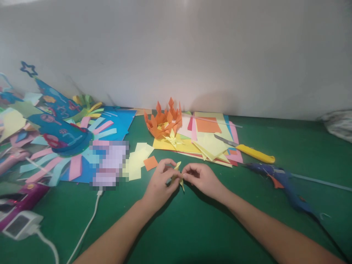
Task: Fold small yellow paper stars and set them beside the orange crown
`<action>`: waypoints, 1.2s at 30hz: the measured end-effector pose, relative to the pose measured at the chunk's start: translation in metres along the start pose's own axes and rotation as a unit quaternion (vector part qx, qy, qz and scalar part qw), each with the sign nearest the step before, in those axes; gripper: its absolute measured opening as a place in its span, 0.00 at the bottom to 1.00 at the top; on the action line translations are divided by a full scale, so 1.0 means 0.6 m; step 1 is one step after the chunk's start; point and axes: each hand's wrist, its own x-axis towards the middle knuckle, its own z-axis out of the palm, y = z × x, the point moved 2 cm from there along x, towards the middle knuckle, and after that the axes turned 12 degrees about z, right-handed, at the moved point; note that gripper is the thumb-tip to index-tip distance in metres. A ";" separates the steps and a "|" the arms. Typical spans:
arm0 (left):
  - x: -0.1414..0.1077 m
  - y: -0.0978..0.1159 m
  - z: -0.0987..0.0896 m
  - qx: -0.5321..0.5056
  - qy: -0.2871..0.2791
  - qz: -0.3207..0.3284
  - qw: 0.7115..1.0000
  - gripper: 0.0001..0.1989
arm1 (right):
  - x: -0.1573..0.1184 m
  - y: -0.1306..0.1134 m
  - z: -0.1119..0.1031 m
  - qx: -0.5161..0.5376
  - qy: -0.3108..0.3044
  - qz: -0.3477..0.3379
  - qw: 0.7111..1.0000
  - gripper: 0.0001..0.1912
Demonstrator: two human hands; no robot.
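Between my two hands is a small pale yellow folded paper piece [178, 165], its pointed tips sticking out above and below the fingers. My left hand [162, 180] closes round it from the left, hiding much of it. From the right, my right hand [202, 179] pinches its edge between thumb and fingertips. Just beyond stand an orange folded-paper crown [162, 123] and a pale yellow paper flower [173, 140] resting on yellow sheets. A small orange paper square [151, 163] lies left of my left hand, beside pale yellow squares [134, 167].
Coloured paper sheets [217, 145] are stacked at centre back. A yellow utility knife [255, 153] with its blade out and a blue glue gun [286, 183] lie at right. Decorated blue cone hats [63, 134] stand at left. White cables [89, 223] cross the green table [176, 234].
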 end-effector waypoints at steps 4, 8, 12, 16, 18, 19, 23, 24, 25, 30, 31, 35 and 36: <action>0.003 -0.004 -0.001 -0.009 0.011 -0.021 1.000 0.05 | 0.004 0.007 0.003 0.035 0.020 -0.029 0.999 0.07; 0.006 -0.008 -0.002 -0.036 0.034 -0.078 0.996 0.04 | 0.002 0.008 0.002 0.011 0.073 -0.091 0.993 0.05; 0.007 -0.017 -0.002 -0.140 0.035 -0.155 0.977 0.03 | -0.007 0.000 -0.005 -0.126 0.132 -0.204 0.962 0.06; 0.009 -0.022 -0.005 -0.209 0.034 -0.182 0.960 0.03 | -0.014 -0.001 -0.009 -0.187 0.154 -0.285 0.927 0.08; 0.010 -0.022 -0.006 -0.228 0.031 -0.189 0.955 0.03 | -0.015 -0.001 -0.009 -0.195 0.160 -0.291 0.923 0.08; 0.011 -0.021 -0.006 -0.236 0.031 -0.193 0.952 0.03 | -0.015 -0.001 -0.009 -0.196 0.162 -0.289 0.923 0.08; 0.011 -0.019 -0.006 -0.248 0.032 -0.205 0.946 0.04 | -0.013 -0.001 -0.007 -0.183 0.176 -0.249 0.935 0.08; 0.010 -0.019 -0.005 -0.249 0.033 -0.203 0.946 0.03 | -0.012 -0.001 -0.006 -0.177 0.177 -0.238 0.938 0.08; 0.010 -0.019 -0.005 -0.247 0.033 -0.201 0.947 0.03 | -0.011 -0.001 -0.006 -0.172 0.176 -0.231 0.941 0.08; 0.006 -0.019 -0.003 -0.224 0.028 -0.193 0.955 0.02 | -0.010 -0.002 -0.006 -0.167 0.161 -0.228 0.946 0.09; 0.006 -0.019 -0.003 -0.223 0.028 -0.192 0.955 0.02 | -0.011 -0.002 -0.006 -0.171 0.159 -0.235 0.944 0.09; 0.006 -0.019 -0.003 -0.217 0.030 -0.184 0.958 0.02 | -0.012 -0.001 -0.008 -0.184 0.154 -0.253 0.937 0.10; 0.006 -0.019 -0.003 -0.213 0.030 -0.181 0.960 0.02 | -0.012 -0.001 -0.008 -0.186 0.155 -0.251 0.937 0.10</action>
